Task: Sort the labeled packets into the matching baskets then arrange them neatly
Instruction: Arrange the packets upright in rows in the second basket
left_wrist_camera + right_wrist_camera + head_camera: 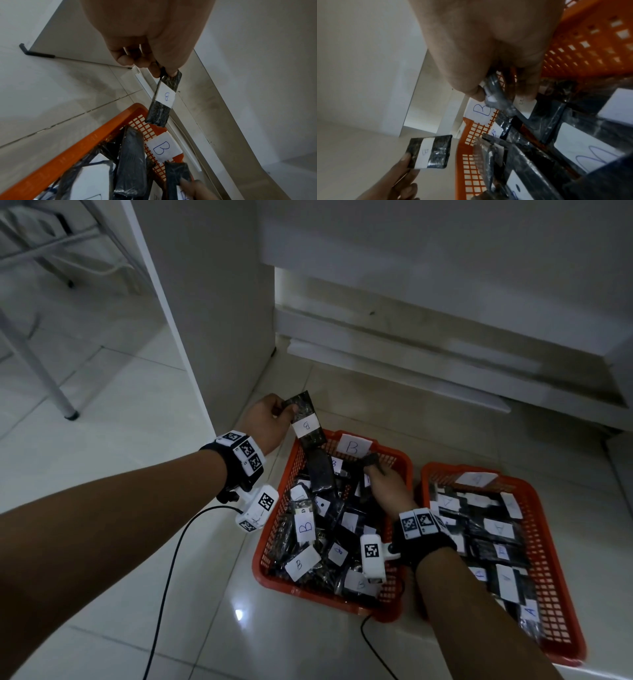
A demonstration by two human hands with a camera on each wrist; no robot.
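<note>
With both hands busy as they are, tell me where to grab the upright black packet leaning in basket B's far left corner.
Pinch the upright packet by its free top end, coming from above. It stands on end against the far wall of basket B, lower end buried among other packets, so only the top is exposed, much as the left hand pinches its own packet.

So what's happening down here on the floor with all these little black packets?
A person is sorting labeled packets into two orange baskets on the tiled floor. The left hand pinches a packet marked B by its end, above the far corner of the basket tagged B. The right hand is inside that basket, gripping another black packet. The B basket is still a loose jumble; the basket tagged A sits beside it.
</note>
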